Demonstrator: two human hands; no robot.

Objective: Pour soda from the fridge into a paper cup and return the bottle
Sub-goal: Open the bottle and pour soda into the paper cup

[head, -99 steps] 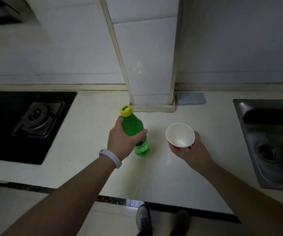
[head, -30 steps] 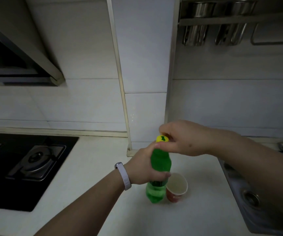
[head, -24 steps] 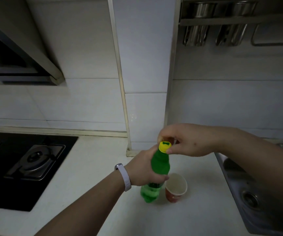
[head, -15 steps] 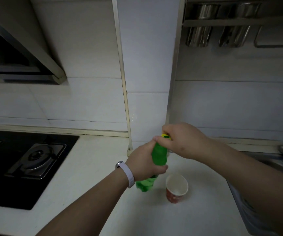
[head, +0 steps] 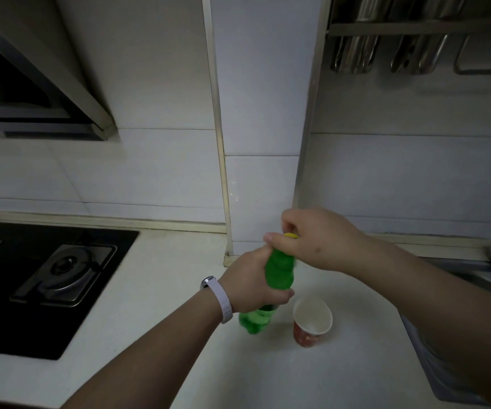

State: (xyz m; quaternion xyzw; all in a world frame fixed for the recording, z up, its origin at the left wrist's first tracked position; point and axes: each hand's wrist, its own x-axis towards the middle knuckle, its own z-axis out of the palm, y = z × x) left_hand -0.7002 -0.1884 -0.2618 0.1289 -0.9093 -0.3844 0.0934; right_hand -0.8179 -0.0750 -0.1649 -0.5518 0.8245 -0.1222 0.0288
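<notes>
Counter (head: 161, 290): left hand (head: 250, 283) grips bottle (head: 278, 271), right hand (head: 315, 240) pinches cap (head: 290, 235).

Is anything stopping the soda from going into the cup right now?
Yes, the yellow cap is on the green bottle; the right hand pinches it while the left hand grips the bottle. The paper cup stands open on the counter beside the bottle, with nothing over it.

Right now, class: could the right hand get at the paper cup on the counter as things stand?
Probably yes, once it lets go. The right hand is busy gripping the yellow cap of the bottle, but the cup stands upright and uncovered on the counter, just beside the bottle, with nothing between.
</notes>
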